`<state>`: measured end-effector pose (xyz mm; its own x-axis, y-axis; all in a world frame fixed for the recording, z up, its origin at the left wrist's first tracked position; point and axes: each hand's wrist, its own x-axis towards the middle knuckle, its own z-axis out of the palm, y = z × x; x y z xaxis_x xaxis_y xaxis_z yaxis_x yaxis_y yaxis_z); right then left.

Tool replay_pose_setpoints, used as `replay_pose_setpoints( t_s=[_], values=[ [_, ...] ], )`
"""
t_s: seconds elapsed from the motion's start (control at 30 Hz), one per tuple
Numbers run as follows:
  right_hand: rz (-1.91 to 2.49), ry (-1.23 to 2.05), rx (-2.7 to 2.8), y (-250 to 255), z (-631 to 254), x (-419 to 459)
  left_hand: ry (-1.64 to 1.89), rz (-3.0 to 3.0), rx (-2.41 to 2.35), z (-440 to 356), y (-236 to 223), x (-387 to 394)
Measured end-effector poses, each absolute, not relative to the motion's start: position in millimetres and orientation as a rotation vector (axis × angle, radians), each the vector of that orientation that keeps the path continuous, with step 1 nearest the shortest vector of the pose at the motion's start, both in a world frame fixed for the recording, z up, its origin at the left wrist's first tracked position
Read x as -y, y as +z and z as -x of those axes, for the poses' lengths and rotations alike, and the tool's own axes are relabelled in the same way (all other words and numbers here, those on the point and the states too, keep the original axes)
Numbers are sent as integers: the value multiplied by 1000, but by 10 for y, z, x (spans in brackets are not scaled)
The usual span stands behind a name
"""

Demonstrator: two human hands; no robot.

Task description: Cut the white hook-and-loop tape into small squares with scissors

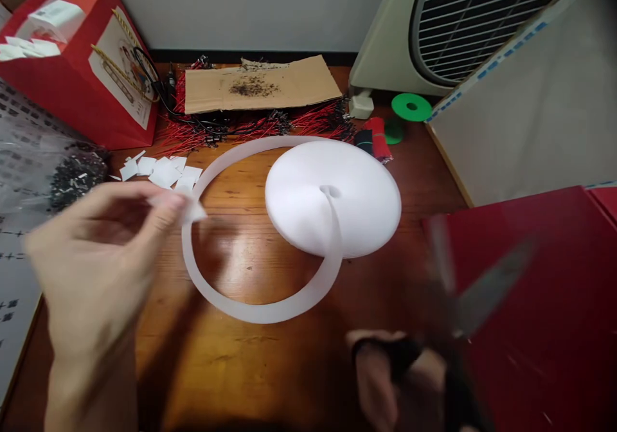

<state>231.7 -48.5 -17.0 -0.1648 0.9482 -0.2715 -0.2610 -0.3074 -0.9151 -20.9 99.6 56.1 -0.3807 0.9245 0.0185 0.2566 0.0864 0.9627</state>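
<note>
My left hand (pixel 99 258) pinches a small white piece (pixel 195 211) between thumb and fingers, in front of the left side of a looped white strip (pixel 265 313). Whether this piece is joined to the strip, I cannot tell. The strip curls out from the centre hole of a flat white roll (pixel 299 194) lying on the wooden table. At the lower right, my right hand (pixel 380 380) is wrapped round the black handles of scissors (pixel 496 290). Their blades are apart and blurred by motion, away from the strip. Several cut white pieces (pixel 164 171) lie beyond my left hand.
Behind the roll, cardboard (pixel 260 88) lies over red and black wires (pixel 313 120). A red bag (pixel 81 78) and a clear bag of small dark parts (pixel 80 171) stand left. To the right are a green spool (pixel 411 107), a fan unit (pixel 395 40) and a red box (pixel 544 316).
</note>
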Motion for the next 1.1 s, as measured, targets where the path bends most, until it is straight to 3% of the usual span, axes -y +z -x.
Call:
replay_pose_setpoints(
  t_s=[0.1,0.17,0.57,0.67,0.83,1.1],
  values=[
    [1267,1201,876,-144,-2313,223,999,-1216,-1311,-200,589,-1051],
    [1321,1092,925,-161,-2312,86,848,-1165,-1152,-420,536,-1182],
    [1508,1154,1085,-249,-2185,-37,523,-1411,-1250,-885,296,-1764],
    [1521,1134,1044,-232,-2173,-7,573,-1401,-1203,-755,325,-1642],
    [1548,816,1066,-207,-2049,15,751,-1150,-1212,-458,421,-1187],
    [1218,1239,922,-143,-1860,-265,954,-963,-1255,-248,192,-782]
  ],
)
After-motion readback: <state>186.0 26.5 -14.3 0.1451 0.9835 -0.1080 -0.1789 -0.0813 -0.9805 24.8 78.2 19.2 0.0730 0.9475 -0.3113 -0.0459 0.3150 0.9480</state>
